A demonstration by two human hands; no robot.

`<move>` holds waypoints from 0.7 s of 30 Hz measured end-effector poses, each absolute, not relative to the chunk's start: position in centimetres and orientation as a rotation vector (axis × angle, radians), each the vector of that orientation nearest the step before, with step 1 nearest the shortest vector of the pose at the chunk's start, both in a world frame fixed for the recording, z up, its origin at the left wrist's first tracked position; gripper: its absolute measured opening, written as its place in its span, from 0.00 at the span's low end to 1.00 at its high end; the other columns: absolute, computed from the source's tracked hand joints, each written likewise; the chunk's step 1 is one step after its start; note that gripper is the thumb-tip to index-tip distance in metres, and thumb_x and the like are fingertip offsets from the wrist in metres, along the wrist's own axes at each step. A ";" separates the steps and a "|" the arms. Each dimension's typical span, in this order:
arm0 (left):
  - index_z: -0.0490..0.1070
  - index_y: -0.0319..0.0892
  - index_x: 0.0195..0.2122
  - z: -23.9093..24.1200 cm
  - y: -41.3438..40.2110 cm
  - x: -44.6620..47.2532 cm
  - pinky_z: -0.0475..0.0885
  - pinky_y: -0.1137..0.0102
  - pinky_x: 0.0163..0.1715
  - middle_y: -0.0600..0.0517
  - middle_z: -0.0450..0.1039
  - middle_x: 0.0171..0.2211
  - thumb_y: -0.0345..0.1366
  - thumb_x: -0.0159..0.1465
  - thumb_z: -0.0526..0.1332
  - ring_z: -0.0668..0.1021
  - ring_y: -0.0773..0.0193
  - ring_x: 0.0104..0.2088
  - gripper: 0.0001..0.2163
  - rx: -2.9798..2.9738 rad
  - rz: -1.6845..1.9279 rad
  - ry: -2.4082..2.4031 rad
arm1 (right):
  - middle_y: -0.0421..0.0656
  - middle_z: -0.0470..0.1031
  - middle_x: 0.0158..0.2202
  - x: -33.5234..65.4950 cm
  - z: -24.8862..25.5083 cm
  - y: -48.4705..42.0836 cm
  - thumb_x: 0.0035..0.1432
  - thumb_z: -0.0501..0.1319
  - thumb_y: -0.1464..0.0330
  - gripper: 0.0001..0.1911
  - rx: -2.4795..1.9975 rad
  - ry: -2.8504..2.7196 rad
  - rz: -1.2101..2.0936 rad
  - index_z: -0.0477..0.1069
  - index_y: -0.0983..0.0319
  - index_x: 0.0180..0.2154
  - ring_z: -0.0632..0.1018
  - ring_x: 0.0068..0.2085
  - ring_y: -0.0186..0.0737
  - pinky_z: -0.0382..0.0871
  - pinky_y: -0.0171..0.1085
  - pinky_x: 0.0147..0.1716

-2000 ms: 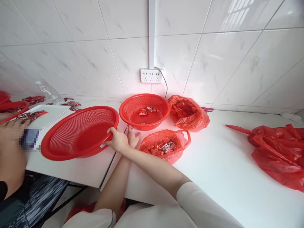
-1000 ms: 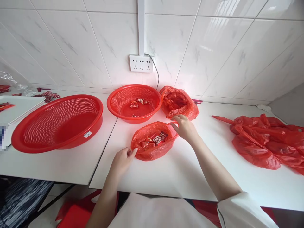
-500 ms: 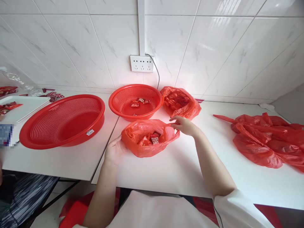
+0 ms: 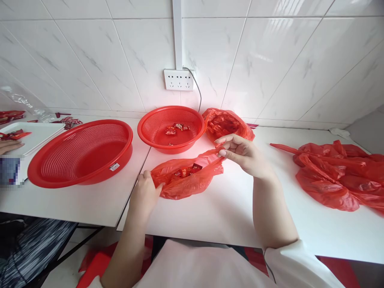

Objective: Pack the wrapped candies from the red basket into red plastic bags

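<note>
A thin red plastic bag (image 4: 192,186) lies on the white table in front of me, its mouth stretched sideways. Inside it several small wrapped packets (image 4: 187,172) in red and dark red show through the opening. My left hand (image 4: 145,194) is closed around the bag's left edge. With thumb and fingers, my right hand (image 4: 240,154) pinches the bag's right end and holds it raised off the table. Just behind the bag, a round red plastic basket (image 4: 171,149) holds several similar packets (image 4: 178,127).
A larger red basket (image 4: 120,156) sits tilted at left. Another red bag (image 4: 229,122) stands open at the back, and red bags (image 4: 333,172) are heaped at right. At far left, a co-worker's hand (image 4: 10,147) is over a white tray (image 4: 45,132).
My left hand has closed on the bag's left edge. My right hand has lifted the right end, so the mouth is drawn narrower. A co-worker's hand has appeared at the tray.
</note>
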State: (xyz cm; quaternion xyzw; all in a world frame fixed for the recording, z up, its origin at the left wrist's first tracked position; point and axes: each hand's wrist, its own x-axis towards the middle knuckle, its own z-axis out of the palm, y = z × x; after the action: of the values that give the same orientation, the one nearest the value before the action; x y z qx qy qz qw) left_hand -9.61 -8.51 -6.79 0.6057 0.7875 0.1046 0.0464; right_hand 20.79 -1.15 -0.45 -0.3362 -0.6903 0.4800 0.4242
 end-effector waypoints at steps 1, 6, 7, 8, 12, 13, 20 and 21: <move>0.66 0.35 0.46 -7.7 -8.2 -9.9 0.70 0.63 0.33 0.37 0.73 0.41 0.39 0.58 0.61 0.77 0.48 0.39 0.18 1.801 0.284 2.381 | 0.42 0.74 0.33 20.8 -0.5 -1.2 0.56 0.64 0.57 0.19 -0.851 -1.746 1.198 0.69 0.58 0.46 0.76 0.35 0.38 0.74 0.42 0.39; 0.69 0.41 0.34 -10.0 -7.1 -11.6 0.70 0.63 0.34 0.41 0.76 0.32 0.27 0.55 0.57 0.78 0.51 0.35 0.06 1.716 0.262 2.296 | 0.41 0.73 0.32 20.5 -0.4 -1.6 0.57 0.64 0.58 0.16 -0.869 -1.795 1.192 0.70 0.58 0.45 0.76 0.35 0.38 0.73 0.41 0.38; 0.69 0.42 0.33 -9.7 -7.0 -11.8 0.70 0.63 0.35 0.44 0.76 0.32 0.28 0.56 0.57 0.78 0.52 0.35 0.06 1.722 0.351 2.252 | 0.41 0.73 0.32 20.4 -0.4 -1.5 0.57 0.64 0.58 0.16 -0.861 -1.780 1.198 0.70 0.58 0.45 0.76 0.35 0.38 0.73 0.41 0.38; 0.69 0.44 0.33 -9.1 -6.9 -12.0 0.70 0.63 0.36 0.46 0.77 0.32 0.29 0.56 0.58 0.78 0.54 0.35 0.05 1.721 0.466 2.196 | 0.41 0.74 0.32 20.4 -0.4 -1.4 0.57 0.64 0.58 0.16 -0.857 -1.756 1.201 0.70 0.58 0.44 0.77 0.36 0.38 0.73 0.41 0.39; 0.71 0.46 0.35 -5.0 -6.5 -12.1 0.70 0.64 0.41 0.52 0.76 0.34 0.37 0.57 0.64 0.77 0.59 0.36 0.06 1.582 1.018 1.844 | 0.42 0.76 0.33 20.7 -0.6 -0.6 0.58 0.62 0.56 0.18 -0.897 -1.577 1.135 0.68 0.56 0.47 0.79 0.37 0.42 0.75 0.46 0.39; 0.71 0.46 0.35 -3.7 -6.3 -12.0 0.70 0.64 0.41 0.52 0.76 0.34 0.38 0.56 0.65 0.77 0.60 0.36 0.07 1.508 1.161 1.707 | 0.42 0.76 0.33 20.8 -0.6 -0.4 0.58 0.62 0.56 0.19 -0.903 -1.531 1.108 0.67 0.55 0.49 0.80 0.37 0.43 0.75 0.46 0.39; 0.71 0.48 0.39 4.6 -3.3 -10.8 0.72 0.70 0.32 0.50 0.73 0.37 0.37 0.57 0.63 0.76 0.63 0.36 0.09 1.166 1.485 0.906 | 0.42 0.70 0.55 21.3 1.6 -1.0 0.56 0.63 0.54 0.38 -0.773 -1.518 0.887 0.48 0.42 0.64 0.77 0.47 0.42 0.75 0.47 0.45; 0.71 0.48 0.41 5.3 -3.0 -10.5 0.72 0.70 0.32 0.48 0.73 0.39 0.37 0.57 0.64 0.77 0.61 0.38 0.10 1.195 1.507 0.877 | 0.41 0.68 0.58 21.1 1.8 -1.2 0.56 0.63 0.54 0.40 -0.766 -1.509 0.827 0.46 0.41 0.64 0.77 0.48 0.43 0.75 0.47 0.46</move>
State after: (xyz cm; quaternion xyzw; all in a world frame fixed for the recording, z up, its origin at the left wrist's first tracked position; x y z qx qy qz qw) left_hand -10.46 -3.04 5.33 0.4923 0.3613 0.6208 0.4917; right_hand 21.08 -1.22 1.81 -0.3287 -0.6479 0.3549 0.5885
